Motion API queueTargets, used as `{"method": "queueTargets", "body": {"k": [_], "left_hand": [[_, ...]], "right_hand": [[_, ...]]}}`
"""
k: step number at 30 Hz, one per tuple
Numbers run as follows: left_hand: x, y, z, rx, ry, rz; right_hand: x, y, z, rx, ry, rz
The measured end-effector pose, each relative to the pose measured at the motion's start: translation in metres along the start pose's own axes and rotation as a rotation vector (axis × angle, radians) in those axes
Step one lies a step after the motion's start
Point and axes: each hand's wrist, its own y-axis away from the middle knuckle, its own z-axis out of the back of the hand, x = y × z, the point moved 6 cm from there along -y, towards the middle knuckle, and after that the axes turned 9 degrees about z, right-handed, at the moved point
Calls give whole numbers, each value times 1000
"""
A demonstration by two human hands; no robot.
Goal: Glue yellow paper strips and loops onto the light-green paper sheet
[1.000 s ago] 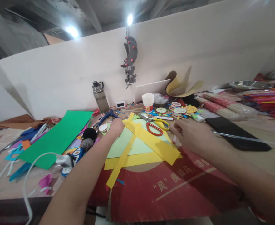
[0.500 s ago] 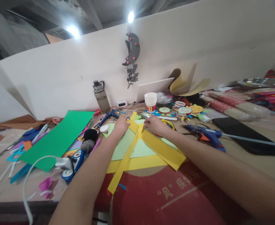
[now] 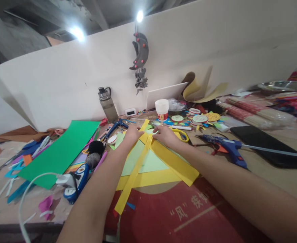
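Two crossed yellow paper strips (image 3: 134, 175) lie on a pale green paper sheet (image 3: 152, 162), their crossing between the left hand (image 3: 133, 135) and right hand (image 3: 165, 136). Whether either hand pinches them cannot be told. Red printed cardboard (image 3: 150, 211) lies beneath; a white partition (image 3: 67, 74) stands behind.

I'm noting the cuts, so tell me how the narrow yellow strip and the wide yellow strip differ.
The narrow yellow strip is slim, while the wide yellow strip is clearly broader. The narrow yellow strip slants toward the picture's lower left; the wide yellow strip slants toward its lower right. The wide yellow strip looks a deeper yellow than the narrow yellow strip. Both lie across the pale green sheet.
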Motion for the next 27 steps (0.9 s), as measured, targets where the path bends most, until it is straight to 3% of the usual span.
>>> {"method": "queueTargets", "body": {"k": [7, 11, 18, 27], "left_hand": [[1, 4, 10, -25, 142, 22], [-5, 12, 20, -62, 206, -56], [-6, 13, 4, -78, 110, -93], [-8, 10, -5, -75, 90, -111]], "right_hand": [[-6, -3, -3, -1, -35, -4], [-2, -2, -3, 20, -47, 45], [9, 5, -1, 14, -21, 126], [12, 8, -1, -137, 134, 246]]}}
